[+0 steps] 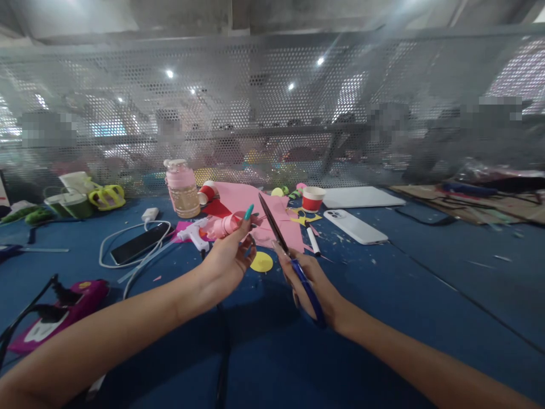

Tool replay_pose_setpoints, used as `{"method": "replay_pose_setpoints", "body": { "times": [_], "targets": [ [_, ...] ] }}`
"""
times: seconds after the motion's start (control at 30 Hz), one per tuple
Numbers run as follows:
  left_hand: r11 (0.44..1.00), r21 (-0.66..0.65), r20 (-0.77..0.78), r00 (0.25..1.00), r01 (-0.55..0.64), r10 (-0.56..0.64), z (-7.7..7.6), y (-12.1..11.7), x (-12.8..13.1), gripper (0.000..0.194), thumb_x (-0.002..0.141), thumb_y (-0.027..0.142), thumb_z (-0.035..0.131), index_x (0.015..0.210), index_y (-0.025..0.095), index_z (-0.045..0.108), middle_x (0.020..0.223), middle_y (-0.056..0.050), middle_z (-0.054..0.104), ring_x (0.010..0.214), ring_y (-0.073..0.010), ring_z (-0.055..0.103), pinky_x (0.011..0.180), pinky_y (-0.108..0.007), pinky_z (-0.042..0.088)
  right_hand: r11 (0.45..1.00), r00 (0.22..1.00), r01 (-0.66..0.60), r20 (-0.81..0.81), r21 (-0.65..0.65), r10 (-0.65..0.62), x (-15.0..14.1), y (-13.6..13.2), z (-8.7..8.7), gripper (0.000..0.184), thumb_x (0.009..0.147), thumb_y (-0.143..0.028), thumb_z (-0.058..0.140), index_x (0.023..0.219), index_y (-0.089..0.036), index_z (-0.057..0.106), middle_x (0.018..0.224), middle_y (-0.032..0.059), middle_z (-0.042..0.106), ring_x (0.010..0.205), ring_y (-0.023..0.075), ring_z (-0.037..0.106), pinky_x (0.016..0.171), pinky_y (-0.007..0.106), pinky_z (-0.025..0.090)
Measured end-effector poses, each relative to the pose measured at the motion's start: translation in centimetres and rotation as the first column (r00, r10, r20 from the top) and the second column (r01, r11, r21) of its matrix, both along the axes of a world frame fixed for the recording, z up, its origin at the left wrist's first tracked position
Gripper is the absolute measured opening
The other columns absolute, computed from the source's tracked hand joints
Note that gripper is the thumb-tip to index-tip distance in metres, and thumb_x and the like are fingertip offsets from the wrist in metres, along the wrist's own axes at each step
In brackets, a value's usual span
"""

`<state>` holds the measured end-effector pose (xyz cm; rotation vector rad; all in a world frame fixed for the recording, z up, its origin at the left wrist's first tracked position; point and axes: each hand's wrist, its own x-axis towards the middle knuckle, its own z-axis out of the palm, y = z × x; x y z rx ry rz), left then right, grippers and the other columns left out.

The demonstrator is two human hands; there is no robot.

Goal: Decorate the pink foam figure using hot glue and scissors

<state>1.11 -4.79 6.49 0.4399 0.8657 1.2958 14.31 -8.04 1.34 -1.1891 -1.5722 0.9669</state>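
Observation:
My right hand (313,284) grips blue-handled scissors (283,244), their dark blades pointing up and away toward a pink paper sheet (251,207). My left hand (230,255) is raised beside the blades, fingers curled round a small pink paper piece (227,225); its nails are teal. A yellow paper circle (261,262) lies on the blue table (383,318) between both hands.
A white glue gun (193,233), a pink-banded jar (183,187), red paper cups (313,199), a white phone (354,226), a black phone with white cable (138,243), a marker (313,240) and a pink power strip (63,307) lie around. A perforated metal screen (272,108) bounds the far edge.

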Motion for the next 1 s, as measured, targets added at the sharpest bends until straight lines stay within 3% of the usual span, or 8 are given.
{"method": "replay_pose_setpoints", "body": {
  "times": [0.13,0.23,0.33,0.4,0.5,0.73,0.9,1.0],
  "targets": [
    [1.0,0.024,-0.004,1.0,0.02,-0.02,-0.1,0.5,-0.1,0.005,0.069,0.015,0.07,0.066,0.017,0.068,0.063,0.002,0.061,0.048,-0.0033,0.048,0.048,-0.017,0.038,0.998,0.996,0.061,0.068,0.018,-0.062,0.3,0.4,0.3,0.043,0.078,-0.063,0.044,0.066,-0.021,0.043,0.047,-0.0061,0.038,0.033,0.0087,0.037,0.034,0.022,0.034],
    [0.995,0.088,-0.056,0.998,0.044,-0.04,-0.4,1.6,-0.4,0.006,0.068,0.012,0.071,0.066,0.017,0.067,0.067,0.002,0.064,0.05,-0.0034,0.049,0.049,-0.017,0.038,0.97,0.927,0.221,0.288,0.102,-0.242,1.6,1.7,0.8,0.047,0.081,-0.064,0.035,0.061,-0.022,0.044,0.049,0.0,0.048,0.043,0.014,0.048,0.042,0.025,0.038],
    [0.994,0.111,-0.115,0.993,0.007,0.006,-1.1,3.1,-1.0,0.008,0.069,0.008,0.068,0.067,0.016,0.067,0.07,0.002,0.064,0.048,-0.0023,0.046,0.048,-0.017,0.036,0.922,0.672,0.338,0.638,0.186,-0.375,3.6,3.2,1.5,0.045,0.086,-0.055,0.034,0.063,-0.02,0.05,0.064,0.0108,0.063,0.063,0.0219,0.061,0.055,0.028,0.042],
    [0.995,0.097,-0.109,0.993,-0.027,0.038,-1.7,4.1,-1.4,0.011,0.069,0.005,0.066,0.068,0.016,0.066,0.071,0.002,0.065,0.049,-0.0024,0.048,0.05,-0.017,0.037,0.903,0.479,0.387,0.795,0.188,-0.371,4.8,3.9,1.7,0.041,0.087,-0.049,0.036,0.074,-0.017,0.058,0.076,0.0163,0.067,0.073,0.0257,0.064,0.057,0.029,0.042],
    [0.997,0.08,-0.077,0.997,0.002,0.004,-2.7,5.2,-2.1,0.013,0.072,0.004,0.062,0.069,0.016,0.065,0.072,0.002,0.066,0.054,-0.0042,0.055,0.055,-0.018,0.042,0.891,0.324,0.424,0.891,0.164,-0.318,5.9,4.4,1.7,0.041,0.084,-0.046,0.042,0.085,-0.012,0.064,0.087,0.0201,0.068,0.083,0.0294,0.065,0.058,0.03,0.043],
    [0.99,0.12,-0.192,0.98,0.07,-0.046,-3.8,5.4,-2.4,0.013,0.068,0.001,0.064,0.063,0.013,0.06,0.057,0.0,0.063,0.052,-0.0066,0.059,0.055,-0.017,0.046,0.909,0.311,0.396,0.912,0.133,-0.268,6.3,4.6,1.1,0.04,0.083,-0.042,0.043,0.091,-0.01,0.066,0.088,0.0186,0.069,0.086,0.0296,0.065,0.061,0.031,0.044],
    [0.966,0.248,-0.269,0.963,0.077,-0.007,-4.1,5.1,-2.2,0.021,0.06,-0.005,0.067,0.071,0.01,0.06,0.065,-0.006,0.067,0.062,-0.014,0.065,0.064,-0.025,0.051,0.913,0.309,0.388,0.916,0.124,-0.256,6.2,4.5,1.2,0.039,0.083,-0.042,0.043,0.092,-0.01,0.066,0.088,0.0187,0.069,0.086,0.0292,0.065,0.06,0.031,0.043],
    [0.929,0.354,-0.364,0.931,0.108,0.031,-4.6,5.0,-2.2,0.024,0.054,-0.002,0.073,0.069,0.012,0.06,0.065,-0.005,0.066,0.061,-0.0116,0.063,0.064,-0.022,0.05,0.901,0.283,0.416,0.924,0.125,-0.259,6.3,4.5,1.2,0.042,0.083,-0.044,0.045,0.093,-0.009,0.065,0.09,0.0198,0.068,0.087,0.0301,0.064,0.061,0.031,0.043]
  ]
}}
